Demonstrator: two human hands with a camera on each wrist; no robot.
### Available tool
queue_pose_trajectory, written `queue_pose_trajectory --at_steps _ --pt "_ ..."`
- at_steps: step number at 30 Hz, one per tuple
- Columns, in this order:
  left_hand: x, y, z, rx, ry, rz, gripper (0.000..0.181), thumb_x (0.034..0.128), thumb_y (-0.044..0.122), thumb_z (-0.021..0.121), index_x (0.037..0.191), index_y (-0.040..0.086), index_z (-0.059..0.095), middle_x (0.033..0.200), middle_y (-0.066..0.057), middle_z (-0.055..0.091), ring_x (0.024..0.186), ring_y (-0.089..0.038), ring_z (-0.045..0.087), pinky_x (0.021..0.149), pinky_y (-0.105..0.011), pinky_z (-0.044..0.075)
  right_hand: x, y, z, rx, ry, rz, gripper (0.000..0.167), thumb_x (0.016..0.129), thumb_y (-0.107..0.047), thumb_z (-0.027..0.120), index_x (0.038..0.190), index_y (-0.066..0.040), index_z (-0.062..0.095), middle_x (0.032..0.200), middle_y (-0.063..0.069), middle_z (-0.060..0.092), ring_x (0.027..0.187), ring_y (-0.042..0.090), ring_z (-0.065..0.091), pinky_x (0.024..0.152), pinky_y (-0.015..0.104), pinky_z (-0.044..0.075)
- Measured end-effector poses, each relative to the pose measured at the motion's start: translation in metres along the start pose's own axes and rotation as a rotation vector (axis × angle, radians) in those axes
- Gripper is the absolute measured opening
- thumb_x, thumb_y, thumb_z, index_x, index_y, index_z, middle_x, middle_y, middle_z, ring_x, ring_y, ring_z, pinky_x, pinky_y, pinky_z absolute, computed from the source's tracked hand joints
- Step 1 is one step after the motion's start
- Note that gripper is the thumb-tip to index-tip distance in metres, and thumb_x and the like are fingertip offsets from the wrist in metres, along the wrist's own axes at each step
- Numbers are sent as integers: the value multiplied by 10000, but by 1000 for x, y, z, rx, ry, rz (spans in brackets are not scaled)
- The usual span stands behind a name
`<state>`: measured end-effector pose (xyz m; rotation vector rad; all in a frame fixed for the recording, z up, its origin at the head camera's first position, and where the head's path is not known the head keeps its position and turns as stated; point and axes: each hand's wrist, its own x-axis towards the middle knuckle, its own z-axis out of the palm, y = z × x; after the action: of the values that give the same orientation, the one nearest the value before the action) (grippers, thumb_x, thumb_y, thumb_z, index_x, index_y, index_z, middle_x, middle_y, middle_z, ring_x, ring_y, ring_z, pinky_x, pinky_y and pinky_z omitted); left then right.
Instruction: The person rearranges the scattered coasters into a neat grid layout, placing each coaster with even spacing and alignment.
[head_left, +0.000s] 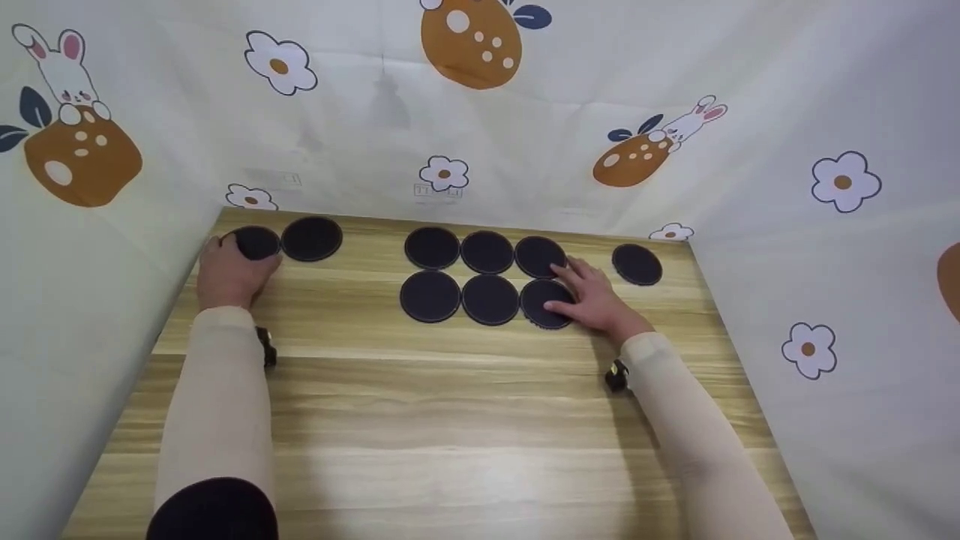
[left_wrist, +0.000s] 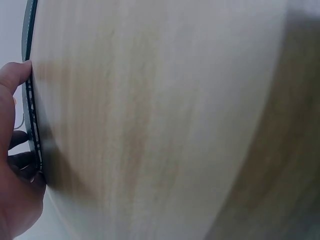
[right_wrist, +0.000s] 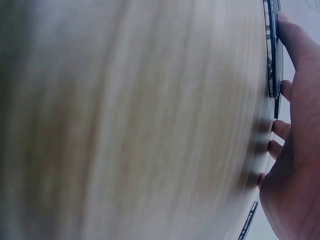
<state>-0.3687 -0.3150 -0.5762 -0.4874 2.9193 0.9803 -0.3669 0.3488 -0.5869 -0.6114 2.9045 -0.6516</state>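
At the far left corner of the wooden table, my left hand [head_left: 231,274] grips the leftmost black disc [head_left: 257,241] by its edges. Fingers and thumb reach around that disc [left_wrist: 33,120] in the left wrist view too. Beside it, touching, lies another black disc [head_left: 312,238]. My right hand [head_left: 596,300] has its thumb on the front right disc [head_left: 541,301] and a fingertip on the back right disc [head_left: 537,256] of a two-row group. Its other fingertips rest on the table in the right wrist view, below a disc [right_wrist: 271,55].
Several other black discs [head_left: 487,253] fill the rest of the two rows at the back middle. A single disc [head_left: 637,264] lies apart to the right. Printed cloth [head_left: 360,135] stands behind and along both sides of the wooden table [head_left: 442,420].
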Motion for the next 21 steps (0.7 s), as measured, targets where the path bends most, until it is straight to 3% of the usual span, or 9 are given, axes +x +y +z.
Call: queue_pose_trajectory --at_steps 9,13,21 --pt "-7 6 -4 24 40 -22 937 964 477 704 1585 -168 426 1633 -425 318 1494 -568 368 1244 -644 363 2 -1 1 -18 0 1 879 998 -561 765 1715 -172 435 1791 248 256 1664 487 170 1314 714 75" --pt "-9 6 -6 52 54 -1 852 939 459 712 1478 -178 543 1529 -433 419 1413 -570 424 1199 -653 400 2 -1 1 -14 -9 4 892 997 -575 758 1720 -175 423 1802 231 237 1668 482 156 1317 708 59" --pt "-7 10 -9 84 41 50 910 941 494 713 1508 -186 507 1534 -453 418 1446 -607 388 1220 -674 360 -1 -1 0 -4 -2 0 911 991 -617 736 1715 -157 428 1796 250 241 1662 504 149 1309 726 60"
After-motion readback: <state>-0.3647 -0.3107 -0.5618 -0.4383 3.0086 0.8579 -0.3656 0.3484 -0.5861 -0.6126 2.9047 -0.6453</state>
